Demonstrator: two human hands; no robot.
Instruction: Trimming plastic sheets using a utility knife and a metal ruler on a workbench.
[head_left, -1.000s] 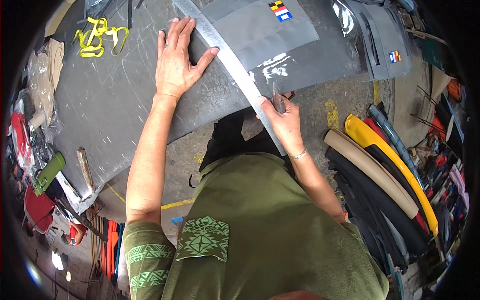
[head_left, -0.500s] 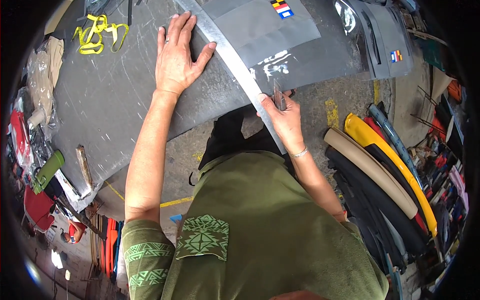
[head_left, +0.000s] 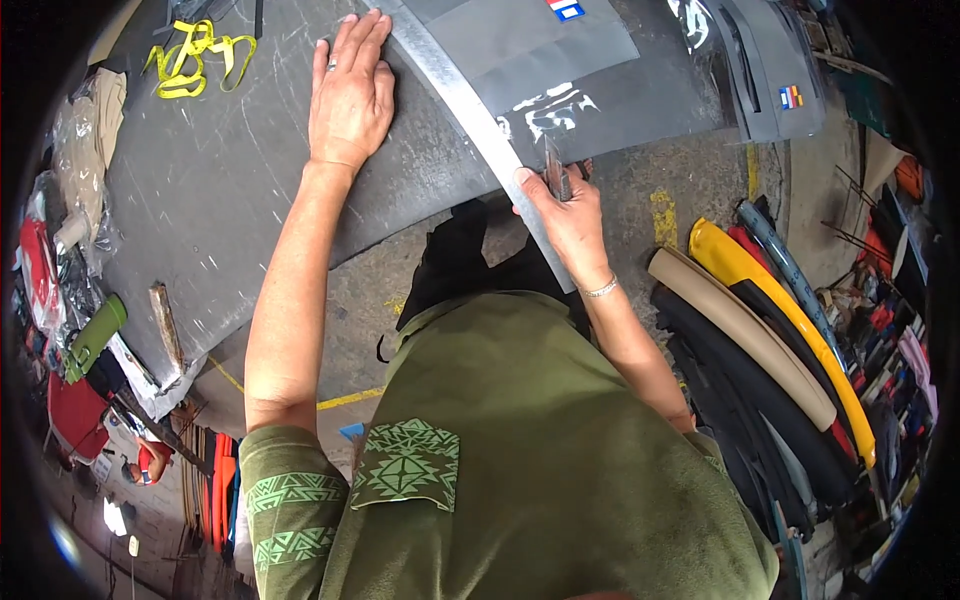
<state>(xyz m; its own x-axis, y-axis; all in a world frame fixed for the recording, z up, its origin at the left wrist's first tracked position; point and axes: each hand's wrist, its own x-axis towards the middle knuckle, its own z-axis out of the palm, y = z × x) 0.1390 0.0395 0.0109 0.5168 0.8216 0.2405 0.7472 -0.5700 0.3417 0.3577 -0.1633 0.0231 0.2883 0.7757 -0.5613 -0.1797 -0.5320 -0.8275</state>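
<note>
My left hand (head_left: 350, 105) lies flat on the dark grey table (head_left: 235, 170), fingers stretched out, beside a long metal ruler (head_left: 462, 105). The ruler runs slantwise from the far edge of view to beyond the table's near edge. My right hand (head_left: 572, 222) grips the ruler's near end, thumb on top. A cutter with a pointed metal blade (head_left: 553, 160) is also held in that hand, its tip upward; the fingers hide most of its handle. Right of the ruler lies a grey sheet (head_left: 545, 45) with a small coloured flag patch (head_left: 566, 10), over shiny clear plastic (head_left: 550, 112).
A tangled yellow strap (head_left: 185, 65) lies at the table's far left. On the right is another grey piece (head_left: 775, 75) with a flag patch. Rolls of material, one beige (head_left: 745, 335) and one yellow (head_left: 800, 350), lie right of me. Far lower left, a person (head_left: 150, 460) is visible.
My left thumb has drawn in from the ruler towards the fingers. The table and ruler sit slightly higher in view. My right hand keeps its hold on ruler and cutter.
</note>
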